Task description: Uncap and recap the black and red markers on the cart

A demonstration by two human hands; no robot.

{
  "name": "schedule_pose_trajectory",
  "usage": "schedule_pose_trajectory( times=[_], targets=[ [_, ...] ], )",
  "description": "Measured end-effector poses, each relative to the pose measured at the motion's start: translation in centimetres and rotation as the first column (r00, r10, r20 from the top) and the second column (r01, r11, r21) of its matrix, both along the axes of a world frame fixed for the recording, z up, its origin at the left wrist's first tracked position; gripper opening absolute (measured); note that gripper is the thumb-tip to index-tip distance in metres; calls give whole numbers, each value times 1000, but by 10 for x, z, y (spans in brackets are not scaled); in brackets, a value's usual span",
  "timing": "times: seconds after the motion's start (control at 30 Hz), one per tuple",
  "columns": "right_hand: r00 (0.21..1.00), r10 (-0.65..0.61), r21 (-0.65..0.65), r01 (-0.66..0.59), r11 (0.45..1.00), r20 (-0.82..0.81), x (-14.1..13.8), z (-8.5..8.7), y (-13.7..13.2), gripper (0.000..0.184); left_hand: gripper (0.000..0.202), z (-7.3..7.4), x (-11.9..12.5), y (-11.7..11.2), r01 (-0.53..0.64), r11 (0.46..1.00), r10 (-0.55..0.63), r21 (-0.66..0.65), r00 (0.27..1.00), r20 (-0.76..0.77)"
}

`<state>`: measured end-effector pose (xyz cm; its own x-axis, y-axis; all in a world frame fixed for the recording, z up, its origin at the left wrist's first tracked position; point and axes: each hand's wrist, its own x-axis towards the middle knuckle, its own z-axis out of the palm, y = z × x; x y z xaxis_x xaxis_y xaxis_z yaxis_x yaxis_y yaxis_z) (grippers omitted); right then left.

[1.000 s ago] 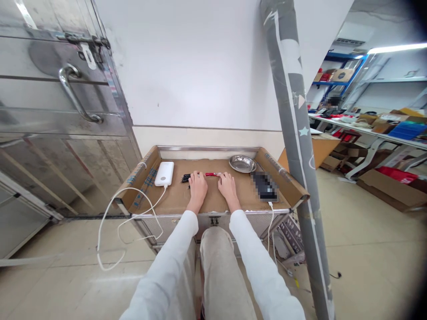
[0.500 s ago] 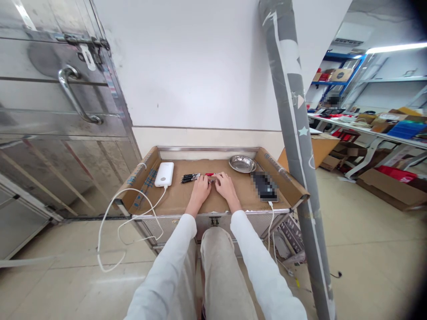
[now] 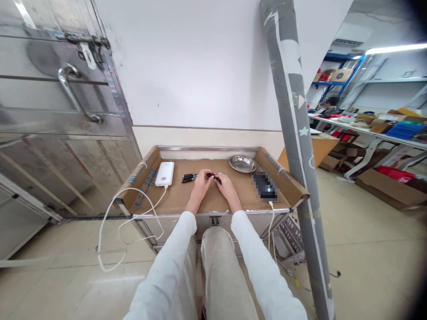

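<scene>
My left hand [image 3: 200,184] and my right hand [image 3: 227,186] meet over the middle of the brown cardboard-covered top [image 3: 180,199]. Their closed fingertips pinch a small dark pen [image 3: 215,177], mostly hidden by the fingers. Just beyond the fingertips shows a bit of red, apparently a red pen [image 3: 210,174] lying behind. Several black pens [image 3: 188,178] lie side by side to the left of my left hand.
A white power bank [image 3: 164,174] with a looping cable lies at the left. Behind my right hand stands a round metal bowl [image 3: 242,163]; a blurred dark phone [image 3: 265,186] on a cable lies right. A grey patterned roll [image 3: 296,106] leans alongside.
Both hands have lifted slightly from the surface, and their fingers have come together on the dark pen. The black pens, bowl, power bank and phone have stayed put.
</scene>
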<state>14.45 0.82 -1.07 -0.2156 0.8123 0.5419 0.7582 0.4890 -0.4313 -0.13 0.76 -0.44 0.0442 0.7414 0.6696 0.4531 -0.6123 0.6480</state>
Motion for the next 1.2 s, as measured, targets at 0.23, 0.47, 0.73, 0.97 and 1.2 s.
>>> schedule_pose_trajectory(
  times=[0.23, 0.47, 0.73, 0.97, 1.2],
  targets=[
    [996, -12, -35, 9, 999, -85, 0, -4, 2, 32, 20, 4, -3, -6, -124, 990, 122, 63, 992, 36],
    [996, -37, -68, 32, 997, -77, 0, -2, 1, 24, 19, 10, -3, -12, -186, 978, 181, 96, 982, 54],
    [992, -103, -54, 100, 994, -71, 0, 0, -2, 23, 17, 9, -5, -10, -240, 967, 232, 81, 967, 102],
    [979, -190, 14, 192, 981, -79, 3, 2, -4, 28, 6, -1, -3, -1, 38, 993, -47, -114, 996, -80],
    [980, -163, 32, 168, 985, -118, 4, 0, -2, 29, 10, 1, -1, -6, -83, 996, 53, -42, 882, -468]
  ],
)
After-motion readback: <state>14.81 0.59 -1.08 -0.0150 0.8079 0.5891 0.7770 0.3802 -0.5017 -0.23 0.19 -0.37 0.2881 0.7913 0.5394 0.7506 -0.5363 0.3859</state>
